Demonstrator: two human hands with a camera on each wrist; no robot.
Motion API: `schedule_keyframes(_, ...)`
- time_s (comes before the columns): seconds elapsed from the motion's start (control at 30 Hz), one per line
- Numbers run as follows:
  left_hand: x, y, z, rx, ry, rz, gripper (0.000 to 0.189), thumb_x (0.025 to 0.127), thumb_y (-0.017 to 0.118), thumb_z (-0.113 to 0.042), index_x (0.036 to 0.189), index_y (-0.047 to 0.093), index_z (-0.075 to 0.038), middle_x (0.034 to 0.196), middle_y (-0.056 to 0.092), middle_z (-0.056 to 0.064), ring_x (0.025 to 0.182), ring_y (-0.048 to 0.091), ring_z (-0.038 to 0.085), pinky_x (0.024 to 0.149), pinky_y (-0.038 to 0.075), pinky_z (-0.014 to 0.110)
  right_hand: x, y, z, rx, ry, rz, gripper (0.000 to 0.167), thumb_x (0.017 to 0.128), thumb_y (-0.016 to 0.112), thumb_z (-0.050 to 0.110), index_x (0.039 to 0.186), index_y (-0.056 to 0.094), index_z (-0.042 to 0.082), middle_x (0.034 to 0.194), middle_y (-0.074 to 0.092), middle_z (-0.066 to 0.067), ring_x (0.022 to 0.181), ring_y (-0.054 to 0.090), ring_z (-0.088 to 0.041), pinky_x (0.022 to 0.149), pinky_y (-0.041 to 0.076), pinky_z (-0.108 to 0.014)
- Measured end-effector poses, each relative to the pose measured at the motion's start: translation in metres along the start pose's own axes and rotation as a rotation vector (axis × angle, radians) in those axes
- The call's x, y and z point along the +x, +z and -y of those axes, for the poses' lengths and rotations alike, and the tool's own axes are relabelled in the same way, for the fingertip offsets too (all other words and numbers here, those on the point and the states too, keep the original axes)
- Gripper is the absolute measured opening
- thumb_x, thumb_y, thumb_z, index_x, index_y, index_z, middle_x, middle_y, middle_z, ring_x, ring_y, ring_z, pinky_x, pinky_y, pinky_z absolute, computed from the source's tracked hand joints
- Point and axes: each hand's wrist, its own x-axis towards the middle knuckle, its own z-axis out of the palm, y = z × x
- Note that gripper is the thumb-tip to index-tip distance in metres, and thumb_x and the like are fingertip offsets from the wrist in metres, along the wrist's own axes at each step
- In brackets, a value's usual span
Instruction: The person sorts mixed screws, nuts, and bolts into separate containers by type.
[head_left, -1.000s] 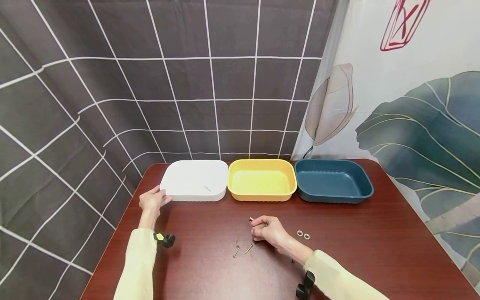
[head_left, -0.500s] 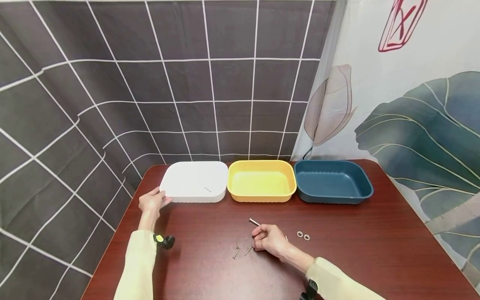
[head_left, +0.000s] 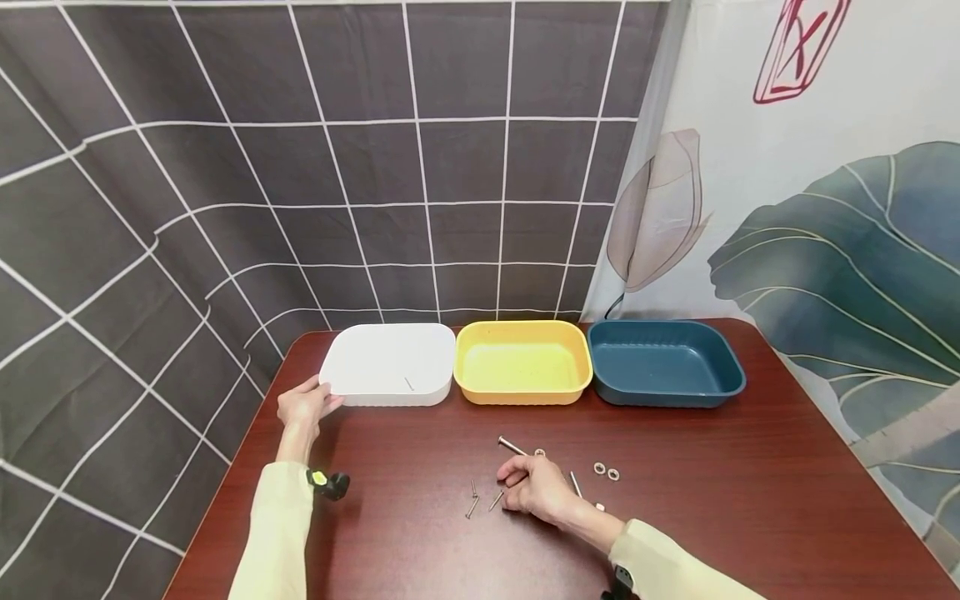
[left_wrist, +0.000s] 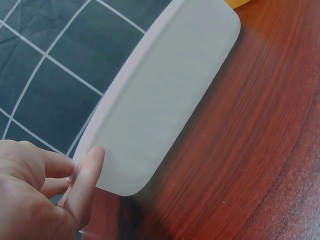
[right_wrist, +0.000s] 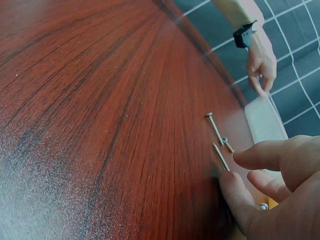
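Note:
In the head view my left hand (head_left: 303, 406) pinches the near left corner of a white plastic bin (head_left: 352, 392); the left wrist view shows the thumb on its outer wall. One thin screw (head_left: 408, 383) lies inside that bin. My right hand (head_left: 542, 490) is low over the table beside a small group of loose screws. In the right wrist view its thumb and forefinger stand apart, close to the end of a threaded screw (right_wrist: 220, 156). A longer screw (right_wrist: 214, 127) and a short screw (right_wrist: 227, 145) lie just beyond it.
A yellow bin (head_left: 522, 398) and a dark blue bin (head_left: 667, 398) stand in a row right of the white one. A long bolt (head_left: 512, 446), a nut (head_left: 540, 452), another bolt (head_left: 575, 483) and two rings (head_left: 607, 472) lie around my right hand on the table (head_left: 405, 517).
My right hand has drawn back towards the person, uncovering the long bolt and a nut. The screw in the white bin has turned and shifted slightly. My left hand stays on the bin.

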Motion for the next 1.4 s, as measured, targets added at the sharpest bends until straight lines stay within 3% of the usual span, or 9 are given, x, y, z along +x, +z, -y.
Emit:
schedule_keyframes(0.17,-0.0002,-0.0007,-0.0007,-0.003,0.003,0.007,0.051,0.09,0.057,0.005,0.141,0.055,0.002,0.076,0.071,0.007,0.054,0.069,0.012,0.073,0.062,0.031,-0.0006,0.0011,-0.0001,-0.125,-0.064,0.007,0.027,0.062,0.078,-0.011,0.083,0.072,0.005,0.07,0.063,0.003,0.06,0.059,-0.005,0.055,0.052,-0.02)
schedule_keyframes(0.27,-0.0008,-0.001,-0.0012,-0.006,0.002,0.008,0.051,0.09,0.056,0.005,0.141,0.054,0.002,0.07,0.069,0.003,0.054,0.069,0.012,0.071,0.062,0.03,-0.0001,0.002,-0.0008,-0.141,-0.098,0.02,0.025,0.062,0.078,-0.013,0.08,0.072,0.003,0.066,0.063,0.003,0.058,0.058,-0.003,0.053,0.052,-0.019)
schedule_keyframes(0.5,-0.002,-0.0009,-0.0014,-0.008,-0.001,0.012,0.052,0.089,0.056,0.005,0.141,0.054,0.002,0.066,0.067,0.001,0.053,0.069,0.011,0.073,0.062,0.031,0.0002,0.0032,-0.0002,-0.104,-0.13,0.049,0.02,0.063,0.075,-0.019,0.073,0.071,-0.002,0.061,0.064,-0.004,0.055,0.056,-0.005,0.049,0.049,-0.016)
schedule_keyframes(0.63,-0.0019,-0.0008,-0.0015,0.0,-0.002,0.012,0.052,0.09,0.056,0.005,0.141,0.054,0.002,0.067,0.068,0.002,0.053,0.069,0.011,0.074,0.062,0.031,0.0012,0.0018,0.002,-0.154,-0.146,0.068,0.019,0.065,0.075,-0.017,0.073,0.071,-0.001,0.061,0.064,-0.001,0.055,0.056,-0.004,0.049,0.049,-0.016)
schedule_keyframes(0.97,-0.0011,-0.0003,-0.0007,0.01,0.002,0.008,0.052,0.088,0.056,0.005,0.14,0.055,0.002,0.069,0.068,0.003,0.054,0.069,0.012,0.074,0.061,0.032,0.0032,-0.0001,0.0024,-0.467,-0.314,0.052,0.017,0.064,0.076,-0.007,0.067,0.069,0.009,0.068,0.054,0.006,0.062,0.049,0.001,0.054,0.049,-0.018)
schedule_keyframes(1.17,-0.0002,-0.0012,0.0003,0.019,0.0,0.007,0.052,0.089,0.057,0.003,0.141,0.056,0.0,0.065,0.067,-0.001,0.054,0.069,0.012,0.067,0.061,0.024,0.0036,-0.0003,0.0008,-0.606,-0.416,0.065,0.022,0.068,0.079,-0.002,0.064,0.064,0.013,0.07,0.049,0.007,0.066,0.046,-0.002,0.054,0.045,-0.017)
schedule_keyframes(1.3,0.0009,-0.0022,0.0011,0.024,0.001,0.009,0.052,0.089,0.057,0.003,0.141,0.056,-0.001,0.065,0.067,-0.001,0.055,0.07,0.012,0.065,0.06,0.019,0.0043,-0.0017,-0.0013,-0.622,-0.455,0.071,0.023,0.071,0.078,-0.003,0.065,0.063,0.013,0.069,0.047,0.009,0.066,0.045,-0.002,0.055,0.044,-0.017)
schedule_keyframes(1.4,0.0013,-0.0021,0.0005,0.024,-0.001,0.009,0.052,0.089,0.057,0.002,0.141,0.056,-0.001,0.066,0.068,0.0,0.055,0.07,0.013,0.066,0.06,0.019,0.0052,-0.0048,-0.0017,-0.564,-0.449,0.074,0.023,0.073,0.076,-0.005,0.066,0.063,0.013,0.069,0.046,0.011,0.064,0.045,0.001,0.054,0.043,-0.016)
